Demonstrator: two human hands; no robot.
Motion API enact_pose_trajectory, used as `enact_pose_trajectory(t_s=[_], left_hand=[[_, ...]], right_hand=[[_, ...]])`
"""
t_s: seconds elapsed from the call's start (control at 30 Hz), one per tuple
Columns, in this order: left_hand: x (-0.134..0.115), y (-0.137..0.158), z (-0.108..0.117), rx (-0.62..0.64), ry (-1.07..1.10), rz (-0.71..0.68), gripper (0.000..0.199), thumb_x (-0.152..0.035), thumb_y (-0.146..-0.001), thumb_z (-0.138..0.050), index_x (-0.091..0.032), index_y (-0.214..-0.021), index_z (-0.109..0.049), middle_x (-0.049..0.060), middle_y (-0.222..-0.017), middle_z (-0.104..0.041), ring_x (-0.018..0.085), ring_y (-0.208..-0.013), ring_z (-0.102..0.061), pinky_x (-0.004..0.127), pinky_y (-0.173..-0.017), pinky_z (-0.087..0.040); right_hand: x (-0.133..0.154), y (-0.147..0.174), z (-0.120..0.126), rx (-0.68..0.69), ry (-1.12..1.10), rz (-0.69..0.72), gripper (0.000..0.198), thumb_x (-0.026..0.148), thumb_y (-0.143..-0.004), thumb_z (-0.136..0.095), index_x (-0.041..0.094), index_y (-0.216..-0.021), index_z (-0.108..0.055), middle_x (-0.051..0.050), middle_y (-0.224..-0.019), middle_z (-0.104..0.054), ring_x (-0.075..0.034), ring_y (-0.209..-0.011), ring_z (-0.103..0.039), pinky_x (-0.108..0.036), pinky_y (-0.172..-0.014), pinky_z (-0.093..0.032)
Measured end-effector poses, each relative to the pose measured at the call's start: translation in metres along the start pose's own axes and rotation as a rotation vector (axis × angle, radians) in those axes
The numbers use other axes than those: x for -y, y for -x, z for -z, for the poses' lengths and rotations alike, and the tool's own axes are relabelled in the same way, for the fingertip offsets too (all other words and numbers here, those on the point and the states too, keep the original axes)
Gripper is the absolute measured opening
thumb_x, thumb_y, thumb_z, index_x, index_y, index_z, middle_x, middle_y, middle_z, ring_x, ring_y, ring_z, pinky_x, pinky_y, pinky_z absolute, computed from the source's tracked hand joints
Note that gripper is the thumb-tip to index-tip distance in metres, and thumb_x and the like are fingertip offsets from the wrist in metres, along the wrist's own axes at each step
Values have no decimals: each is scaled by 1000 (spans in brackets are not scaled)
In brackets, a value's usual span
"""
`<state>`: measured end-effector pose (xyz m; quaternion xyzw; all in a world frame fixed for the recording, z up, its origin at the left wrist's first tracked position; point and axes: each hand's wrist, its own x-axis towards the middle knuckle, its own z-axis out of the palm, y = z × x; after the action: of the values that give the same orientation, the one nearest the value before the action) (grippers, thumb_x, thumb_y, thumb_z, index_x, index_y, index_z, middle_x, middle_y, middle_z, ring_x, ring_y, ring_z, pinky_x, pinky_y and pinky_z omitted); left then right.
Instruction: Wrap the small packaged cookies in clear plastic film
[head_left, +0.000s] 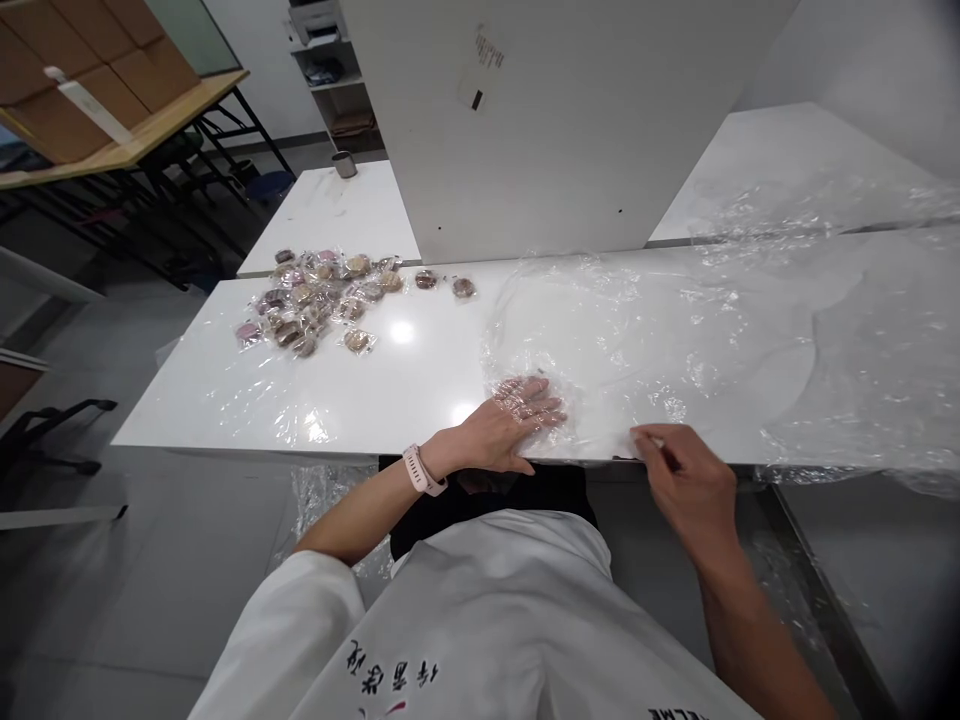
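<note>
Along the table [427, 375]: plastic film [701, 375] is running left to right
Left hand [493, 430]: spreading against film
Right hand [690, 485]: curling, pinch unclear

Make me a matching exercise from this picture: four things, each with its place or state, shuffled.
1. Left hand
2. Right hand
3. Wristband
4. Wrapped pieces

A. Loosely heaped on the left part of the white table
B. Curled, near the table's front edge
C. Around the left wrist
D. Spread out, amid clear plastic film

Pairs: 1-D, 2-B, 3-C, 4-A
</note>
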<state>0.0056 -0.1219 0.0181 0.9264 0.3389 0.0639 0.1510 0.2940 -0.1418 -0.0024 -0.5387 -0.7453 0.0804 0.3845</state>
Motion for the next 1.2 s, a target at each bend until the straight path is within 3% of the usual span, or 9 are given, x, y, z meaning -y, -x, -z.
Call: enact_pose_trajectory(t_s=[0.17, 0.33, 0.43, 0.5, 0.73, 0.9, 1.0, 1.1, 1.2], left_hand=[[-5, -1, -6, -81, -55, 19, 86, -51, -82, -77, -14, -151, -40, 19, -159, -41, 38, -155, -23, 55, -125, -20], [-5, 3, -11, -44, -76, 77, 68, -49, -86, -71, -7, -137, -53, 25, -137, -60, 40, -135, -52, 51, -108, -45], [-5, 6, -16, -61, -106, 76, 66, -51, -92, -64, -9, -140, -51, 23, -132, -64, 37, -124, -61, 49, -99, -51], [-5, 9, -21, -138, -136, 44, 68, -55, -94, -60, -9, -142, -49, 23, -134, -63, 36, -123, -62, 48, -98, -52], [6, 20, -28, -569, -170, 25, 19, -23, -94, -63, -21, -113, -66, 13, -141, -60, 31, -145, -41, 57, -119, -36], [17, 8, -13, -537, 35, -20, 23, -9, -96, -46, -20, -97, -66, 12, -140, -62, 23, -139, -49, 43, -110, -48], [21, -3, -7, -524, 227, 184, 21, -15, -97, -45, -21, -97, -66, 9, -116, -73, 21, -115, -65, 38, -96, -53], [21, -11, 0, -466, 419, 418, 15, -18, -92, -51, -23, -97, -64, 4, -98, -74, 18, -91, -68, 32, -83, -53], [22, -19, 11, -449, 587, 525, 7, -22, -90, -57, -23, -95, -61, -1, -88, -71, 14, -77, -63, 27, -75, -48]], right_hand=[[44, -62, -28, -88, -315, 51, 15, 32, -97, -58, 23, -92, -68, -7, -97, -73, -22, -93, -69, -37, -82, -54], [81, -120, -83, 640, -624, 368, 15, 28, -92, -61, 22, -81, -70, -5, -91, -74, -21, -90, -68, -39, -90, -52], [74, -139, -108, 1004, -716, 226, 12, 30, -86, -66, 21, -88, -72, -4, -92, -73, -19, -84, -67, -35, -82, -52], [63, -144, -116, 1075, -762, 94, 17, 30, -85, -66, 20, -97, -73, -4, -97, -72, -17, -84, -65, -32, -76, -51], [51, -142, -117, 1008, -846, 28, 19, 29, -77, -72, 19, -93, -71, -3, -93, -71, -17, -82, -63, -30, -74, -50], [55, -144, -118, 947, -859, 171, 25, 34, -80, -71, 19, -100, -71, -5, -99, -73, -20, -89, -67, -36, -83, -53], [49, -137, -107, 843, -755, 101, 31, 36, -87, -65, 20, -113, -70, -8, -112, -73, -21, -97, -69, -38, -87, -55], [19, -128, -75, 716, -591, 48, 33, 37, -96, -56, 23, -123, -69, -8, -125, -71, -22, -108, -68, -39, -91, -54], [-41, -143, -31, 677, -283, 38, 34, 41, -91, -63, 25, -120, -73, -8, -107, -77, -21, -87, -71, -36, -76, -55]])
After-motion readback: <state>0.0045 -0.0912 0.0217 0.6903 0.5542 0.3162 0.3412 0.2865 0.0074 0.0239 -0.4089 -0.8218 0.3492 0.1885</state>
